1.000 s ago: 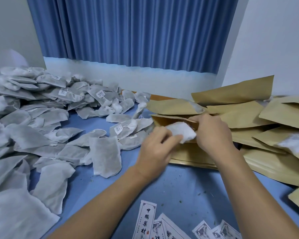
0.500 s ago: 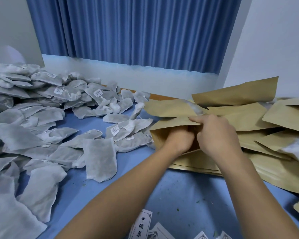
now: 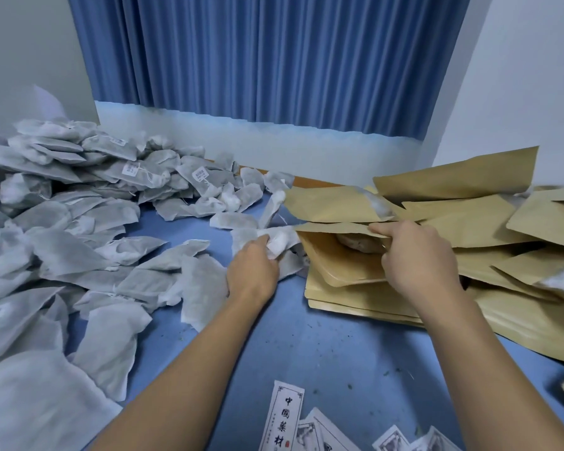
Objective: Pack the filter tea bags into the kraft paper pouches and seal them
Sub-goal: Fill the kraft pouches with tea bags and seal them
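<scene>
Mid-frame, the left hand (image 3: 253,270), gripping a white filter tea bag (image 3: 280,243), should push it deep into the tan kraft paper pouch (image 3: 337,265) the right hand (image 3: 419,255) pinches open.

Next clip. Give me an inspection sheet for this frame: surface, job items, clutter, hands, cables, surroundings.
Surface: blue table top, dotted with small green crumbs.
Job's things: heap of filter tea bags on the left; pile of kraft pouches on the right; open pouch on the pile, its mouth facing left, with a packed tea bag inside.
Clutter: printed labels at the near edge.
Hands: left hand grips a loose tea bag beside the pouch mouth; right hand pinches the open pouch's upper lip, holding it open.
Cables: nothing seen.
Surroundings: blue curtain behind the table, pale walls on both sides.
</scene>
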Action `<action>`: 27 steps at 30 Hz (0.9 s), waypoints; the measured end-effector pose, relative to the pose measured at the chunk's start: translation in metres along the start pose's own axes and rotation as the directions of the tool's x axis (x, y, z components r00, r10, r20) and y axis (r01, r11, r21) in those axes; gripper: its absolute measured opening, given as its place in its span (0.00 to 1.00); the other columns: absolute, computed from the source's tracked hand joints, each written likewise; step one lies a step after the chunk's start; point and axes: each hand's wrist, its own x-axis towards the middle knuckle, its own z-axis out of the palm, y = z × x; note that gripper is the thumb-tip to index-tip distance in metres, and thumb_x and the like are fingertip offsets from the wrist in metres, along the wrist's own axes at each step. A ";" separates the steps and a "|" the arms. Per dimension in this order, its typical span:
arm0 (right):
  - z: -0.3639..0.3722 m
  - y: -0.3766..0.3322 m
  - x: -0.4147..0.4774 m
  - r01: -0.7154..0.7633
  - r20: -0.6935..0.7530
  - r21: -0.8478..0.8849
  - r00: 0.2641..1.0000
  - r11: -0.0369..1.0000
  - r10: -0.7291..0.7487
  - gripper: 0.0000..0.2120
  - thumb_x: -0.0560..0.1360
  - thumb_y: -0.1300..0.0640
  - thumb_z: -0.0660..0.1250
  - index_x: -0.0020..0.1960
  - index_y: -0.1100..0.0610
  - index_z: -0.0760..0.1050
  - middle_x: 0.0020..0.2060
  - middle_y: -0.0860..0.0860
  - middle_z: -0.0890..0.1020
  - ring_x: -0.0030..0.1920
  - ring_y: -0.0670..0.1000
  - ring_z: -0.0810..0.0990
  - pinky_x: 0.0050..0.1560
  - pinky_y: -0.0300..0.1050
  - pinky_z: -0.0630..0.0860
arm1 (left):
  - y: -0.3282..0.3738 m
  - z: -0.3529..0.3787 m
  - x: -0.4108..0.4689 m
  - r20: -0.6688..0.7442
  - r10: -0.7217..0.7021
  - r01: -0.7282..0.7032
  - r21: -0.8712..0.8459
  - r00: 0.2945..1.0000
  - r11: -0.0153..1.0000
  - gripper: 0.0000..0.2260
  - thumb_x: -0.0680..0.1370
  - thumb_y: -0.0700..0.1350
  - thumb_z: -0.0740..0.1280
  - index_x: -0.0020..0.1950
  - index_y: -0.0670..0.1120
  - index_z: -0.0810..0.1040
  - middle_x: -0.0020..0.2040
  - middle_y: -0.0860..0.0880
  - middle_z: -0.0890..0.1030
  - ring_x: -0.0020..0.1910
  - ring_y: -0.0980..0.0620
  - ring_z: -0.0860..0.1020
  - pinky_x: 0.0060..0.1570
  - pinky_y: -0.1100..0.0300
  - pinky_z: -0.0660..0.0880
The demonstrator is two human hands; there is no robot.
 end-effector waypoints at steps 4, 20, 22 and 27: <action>0.002 0.004 0.001 -0.017 0.002 0.021 1.000 1.000 0.017 0.28 0.76 0.63 0.62 0.68 0.37 0.74 0.54 0.55 0.80 0.54 0.61 0.79 0.48 0.47 0.73 | 0.022 -0.008 -0.017 -0.427 0.079 -0.269 -0.407 0.901 0.873 0.13 0.77 0.42 0.63 0.60 0.52 0.74 0.47 0.56 0.79 0.48 0.52 0.78 0.45 0.55 0.72; -0.001 0.004 -0.001 0.065 0.063 0.103 0.995 0.993 -0.071 0.32 0.71 0.65 0.60 0.68 0.37 0.76 0.58 0.57 0.81 0.58 0.62 0.77 0.58 0.51 0.76 | 0.138 0.033 -0.012 0.443 0.347 -0.388 0.002 0.827 0.922 0.17 0.82 0.40 0.62 0.71 0.43 0.71 0.70 0.39 0.72 0.69 0.40 0.70 0.68 0.51 0.65; 0.000 0.004 -0.001 0.051 0.053 0.122 0.997 0.991 -0.057 0.33 0.71 0.65 0.59 0.68 0.36 0.75 0.58 0.58 0.81 0.57 0.63 0.77 0.59 0.52 0.76 | 0.138 0.042 -0.015 0.453 0.350 -0.403 0.021 0.820 0.915 0.19 0.84 0.44 0.59 0.74 0.42 0.69 0.74 0.39 0.69 0.73 0.39 0.66 0.73 0.48 0.60; 0.007 0.003 -0.004 0.043 0.034 0.075 0.998 0.996 -0.045 0.30 0.73 0.62 0.61 0.67 0.35 0.74 0.56 0.58 0.81 0.56 0.63 0.78 0.56 0.51 0.76 | 0.105 0.042 -0.056 -0.051 0.576 -0.573 -0.212 0.816 0.792 0.09 0.81 0.41 0.64 0.56 0.40 0.81 0.54 0.40 0.83 0.54 0.43 0.80 0.58 0.48 0.76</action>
